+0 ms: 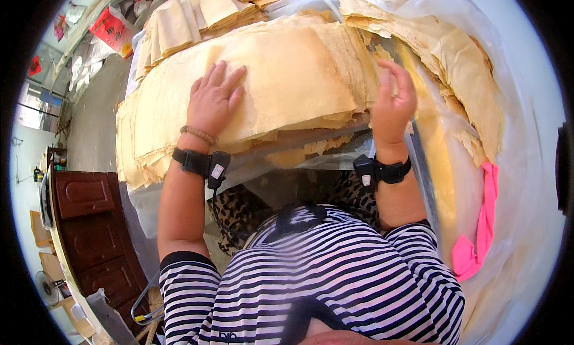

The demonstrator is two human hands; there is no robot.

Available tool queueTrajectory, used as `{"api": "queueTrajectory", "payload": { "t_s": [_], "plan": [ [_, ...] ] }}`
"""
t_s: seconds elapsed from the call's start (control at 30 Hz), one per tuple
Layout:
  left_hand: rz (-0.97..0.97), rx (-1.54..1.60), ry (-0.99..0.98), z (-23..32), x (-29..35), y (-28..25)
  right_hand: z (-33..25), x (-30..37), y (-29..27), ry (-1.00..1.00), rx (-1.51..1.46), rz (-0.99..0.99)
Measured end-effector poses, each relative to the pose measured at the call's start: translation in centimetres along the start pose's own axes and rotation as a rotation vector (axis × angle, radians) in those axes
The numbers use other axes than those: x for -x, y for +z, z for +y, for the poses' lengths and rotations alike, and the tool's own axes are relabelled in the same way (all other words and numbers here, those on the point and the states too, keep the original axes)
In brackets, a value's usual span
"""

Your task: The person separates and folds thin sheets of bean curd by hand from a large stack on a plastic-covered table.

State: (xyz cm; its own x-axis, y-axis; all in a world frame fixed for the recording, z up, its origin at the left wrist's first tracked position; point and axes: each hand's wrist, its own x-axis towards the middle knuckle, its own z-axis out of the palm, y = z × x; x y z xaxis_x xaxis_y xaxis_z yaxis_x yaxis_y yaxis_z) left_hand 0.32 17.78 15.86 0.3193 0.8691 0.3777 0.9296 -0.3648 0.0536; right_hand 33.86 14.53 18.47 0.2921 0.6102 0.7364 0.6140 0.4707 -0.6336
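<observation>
1. We see our left hand [213, 100] lying flat, palm down, fingers spread wide, on top of the big stack of thin tan sheets [281, 76]. It holds nothing, just presses the top sheet.
2. Our right hand [393, 99] is at the stack's right edge, fingers curled w/ tips close together at the sheet edges. Looks like it pinches or lifts an edge, but we can't tell for sure whether a sheet is betw. the fingers.
3. Stack sits on clear plastic film [335, 160] right in front of us, approx centre of view; its near edge is ragged, w/ many layers showing.
4. Progress, as we judge it: no sheet visibly separated or lifted off yet, so the stack in hand looks nearly all still to go. Folded sheets [197, 13] lie beyond the stack, top left, so some work may be done there.
5. More loose sheets [460, 64] are piled to the right on plastic, apart from the main stack.
6. Also about: pink cloth [478, 231] at lower right, brown wooden cabinet [89, 225] at left, black wrist bands on both our wrists, striped shirt.
</observation>
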Motion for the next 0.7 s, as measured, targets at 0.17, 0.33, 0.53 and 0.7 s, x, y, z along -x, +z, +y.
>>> {"api": "queueTrajectory", "payload": {
  "t_s": [0.17, 0.33, 0.53, 0.7],
  "plan": [
    [0.098, 0.089, -0.066, -1.3, 0.3, -0.3, -3.5, 2.6, 6.0, -0.525, 0.172, -0.44],
    [0.14, 0.547, -0.613, 0.8, 1.9, -3.6, -1.6, 4.6, 7.7, -0.312, 0.285, -0.623],
    [0.028, 0.829, -0.638, -1.7, 3.1, -3.7, -1.2, 4.1, 5.5, -0.163, -0.038, -0.549],
    [0.044, 0.284, -0.489, -9.3, -0.9, -6.6, 1.3, 5.5, -0.7, 0.848, -0.393, -0.712]
  ]
}}
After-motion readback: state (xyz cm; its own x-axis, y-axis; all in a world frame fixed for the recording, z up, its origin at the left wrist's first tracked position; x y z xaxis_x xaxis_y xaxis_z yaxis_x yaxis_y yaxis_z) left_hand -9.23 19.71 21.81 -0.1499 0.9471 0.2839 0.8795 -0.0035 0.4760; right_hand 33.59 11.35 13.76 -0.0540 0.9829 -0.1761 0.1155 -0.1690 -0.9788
